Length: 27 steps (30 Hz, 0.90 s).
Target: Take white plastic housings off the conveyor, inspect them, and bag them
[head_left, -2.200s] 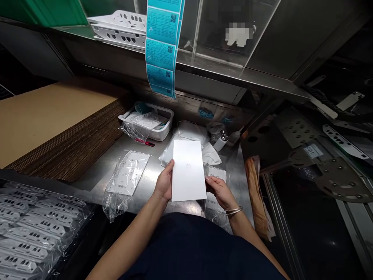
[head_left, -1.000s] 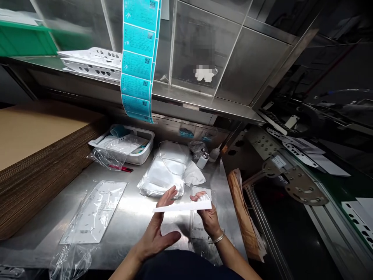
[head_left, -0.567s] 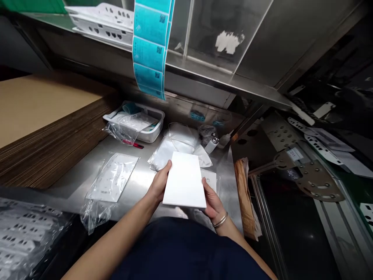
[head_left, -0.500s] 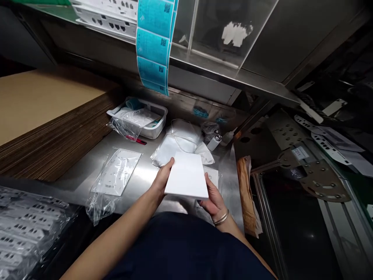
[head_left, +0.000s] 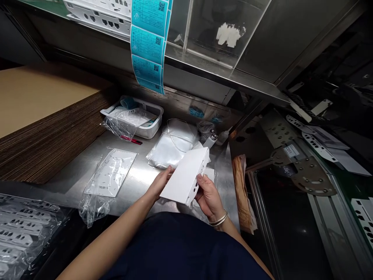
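A white panel (head_left: 184,175) with a flat face and cut-outs along its right side edge is held tilted above the metal table. My left hand (head_left: 159,182) grips its left edge, with the fingers partly hidden behind it. On the right edge, by the cut-outs, my right hand (head_left: 208,194) is closed with the thumb on the side. Behind the panel lies a stack of clear plastic bags (head_left: 171,144) with a loop of string on top. To the left, a bagged white panel (head_left: 112,173) lies flat on the table.
A white basket (head_left: 151,132) holds papers and plastic, with a red cutter (head_left: 131,140) beside it. Stacked cardboard (head_left: 52,128) fills the left. Blue labels (head_left: 147,58) hang from the shelf. Brown paper (head_left: 243,194) stands at the table's right edge. More panels (head_left: 26,233) lie lower left.
The white panel has been turned so that its right side edge with cut-outs now shows. My right hand has shifted its hold, its thumb now on that edge.
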Each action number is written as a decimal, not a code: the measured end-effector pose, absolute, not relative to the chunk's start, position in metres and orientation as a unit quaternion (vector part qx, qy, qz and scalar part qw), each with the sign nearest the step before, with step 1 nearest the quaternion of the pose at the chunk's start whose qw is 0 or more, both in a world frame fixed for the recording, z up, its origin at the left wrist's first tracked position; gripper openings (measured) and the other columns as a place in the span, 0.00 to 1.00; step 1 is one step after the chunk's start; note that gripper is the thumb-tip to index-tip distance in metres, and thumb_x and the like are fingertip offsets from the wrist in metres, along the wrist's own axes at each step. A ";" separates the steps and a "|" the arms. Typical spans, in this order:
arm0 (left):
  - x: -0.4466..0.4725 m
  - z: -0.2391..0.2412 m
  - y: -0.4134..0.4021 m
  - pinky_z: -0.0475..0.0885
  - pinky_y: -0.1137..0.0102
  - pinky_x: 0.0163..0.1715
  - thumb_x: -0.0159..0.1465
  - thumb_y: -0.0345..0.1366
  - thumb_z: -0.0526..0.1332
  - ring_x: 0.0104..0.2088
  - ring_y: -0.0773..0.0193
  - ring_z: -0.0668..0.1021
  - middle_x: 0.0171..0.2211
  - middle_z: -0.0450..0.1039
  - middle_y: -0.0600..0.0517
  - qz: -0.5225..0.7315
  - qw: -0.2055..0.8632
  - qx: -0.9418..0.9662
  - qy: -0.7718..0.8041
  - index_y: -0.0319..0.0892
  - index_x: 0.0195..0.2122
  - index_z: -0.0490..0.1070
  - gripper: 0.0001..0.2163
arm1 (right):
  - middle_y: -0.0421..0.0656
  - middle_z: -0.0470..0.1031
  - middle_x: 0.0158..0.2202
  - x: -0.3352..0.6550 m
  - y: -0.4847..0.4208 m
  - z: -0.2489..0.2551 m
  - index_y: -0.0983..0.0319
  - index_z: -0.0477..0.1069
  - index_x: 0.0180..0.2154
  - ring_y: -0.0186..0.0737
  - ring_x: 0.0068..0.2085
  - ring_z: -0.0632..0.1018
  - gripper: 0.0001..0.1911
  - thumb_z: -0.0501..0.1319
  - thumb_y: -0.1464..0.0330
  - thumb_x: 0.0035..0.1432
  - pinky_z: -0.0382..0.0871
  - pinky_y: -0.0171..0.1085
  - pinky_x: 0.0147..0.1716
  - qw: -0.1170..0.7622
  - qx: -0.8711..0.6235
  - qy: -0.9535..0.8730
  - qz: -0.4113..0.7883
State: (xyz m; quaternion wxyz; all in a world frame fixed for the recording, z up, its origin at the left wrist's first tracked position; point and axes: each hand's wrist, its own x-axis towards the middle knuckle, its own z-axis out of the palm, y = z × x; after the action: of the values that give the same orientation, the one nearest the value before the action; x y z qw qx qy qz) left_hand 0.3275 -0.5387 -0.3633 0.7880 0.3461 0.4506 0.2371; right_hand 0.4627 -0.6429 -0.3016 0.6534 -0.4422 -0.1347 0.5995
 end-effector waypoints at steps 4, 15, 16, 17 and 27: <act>0.314 -0.366 -0.542 0.67 0.64 0.43 0.59 0.54 0.59 0.47 0.52 0.74 0.49 0.71 0.40 0.254 0.753 0.412 0.445 0.39 0.55 0.64 0.29 | 0.37 0.70 0.25 0.456 -0.649 -0.303 0.62 0.72 0.39 0.30 0.23 0.71 0.17 0.66 0.58 0.52 0.68 0.29 0.19 0.624 -0.492 -0.215 0.568; 0.302 -0.358 -0.571 0.49 0.53 0.61 0.54 0.58 0.60 0.66 0.49 0.44 0.67 0.39 0.43 0.211 0.764 0.574 0.208 0.48 0.67 0.31 0.48 | 0.40 0.73 0.25 0.449 -0.648 -0.310 0.63 0.71 0.37 0.32 0.23 0.73 0.16 0.65 0.58 0.52 0.69 0.30 0.20 0.615 -0.496 -0.275 0.547; 0.302 -0.359 -0.571 0.49 0.52 0.61 0.54 0.58 0.61 0.66 0.49 0.43 0.68 0.37 0.43 0.203 0.763 0.583 0.193 0.49 0.66 0.29 0.49 | 0.40 0.73 0.25 0.449 -0.648 -0.310 0.64 0.71 0.37 0.32 0.23 0.73 0.16 0.65 0.59 0.52 0.69 0.30 0.20 0.615 -0.495 -0.277 0.547; 0.301 -0.359 -0.571 0.49 0.52 0.61 0.54 0.57 0.62 0.66 0.48 0.43 0.68 0.37 0.44 0.195 0.760 0.591 0.186 0.50 0.66 0.28 0.50 | 0.39 0.73 0.25 0.449 -0.648 -0.311 0.64 0.71 0.37 0.32 0.23 0.73 0.15 0.65 0.59 0.53 0.68 0.30 0.20 0.614 -0.495 -0.279 0.548; 0.303 -0.354 -0.570 0.48 0.50 0.60 0.57 0.47 0.62 0.65 0.47 0.48 0.67 0.38 0.43 0.176 0.756 0.599 0.197 0.52 0.66 0.25 0.47 | 0.38 0.72 0.22 0.451 -0.646 -0.315 0.64 0.70 0.37 0.32 0.21 0.72 0.15 0.65 0.60 0.53 0.66 0.30 0.20 0.605 -0.494 -0.291 0.552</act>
State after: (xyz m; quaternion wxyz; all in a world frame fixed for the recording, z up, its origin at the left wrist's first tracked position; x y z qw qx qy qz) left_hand 0.3030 -0.5700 -0.3545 0.7555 0.5995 0.1972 0.1761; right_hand 0.4510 -0.6456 -0.3153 0.6054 -0.4942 -0.2910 0.5519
